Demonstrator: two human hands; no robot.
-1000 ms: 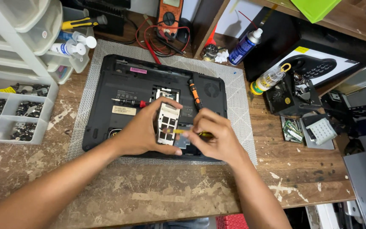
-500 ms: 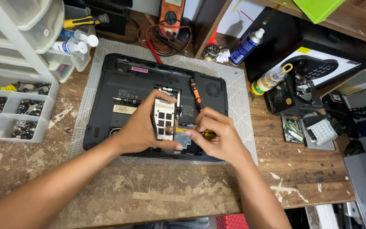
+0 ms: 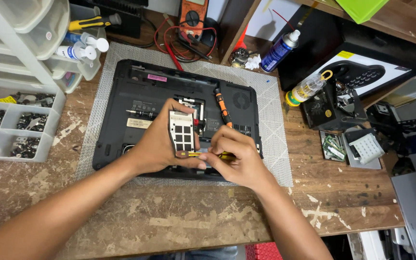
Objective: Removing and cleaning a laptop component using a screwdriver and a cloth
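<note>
Over the open bay in the underside of the black laptop (image 3: 136, 91), clasping a pale metal plate (image 3: 181, 131) with square holes between thumb and fingers of the left hand (image 3: 157, 144), tilted up on its lower edge and touching the casing. Just beside it, pinching a slim yellow-handled screwdriver (image 3: 203, 154) in the closed fingers of the right hand (image 3: 239, 159), laid nearly flat, tip pointing at the plate's lower corner under the left thumb. Likely trouble: slipping off a small screw head and rounding it through that shallow angle; jabbing the left thumb, so close to the tip; dropping a freed screw into the open bay or through the grey mesh mat (image 3: 275, 125) onto the scarred wooden bench (image 3: 169, 221), well apart from the compartment tray (image 3: 6, 130) of screws at far left. Also possible: scraping the plate's edge across exposed parts below through any loosening of the left grip, or nudging the orange screwdriver (image 3: 223, 108) resting loose on the laptop just above the right hand and sending it rolling. Cannot tell whether tip and screw actually meet; hidden by fingers.
</note>
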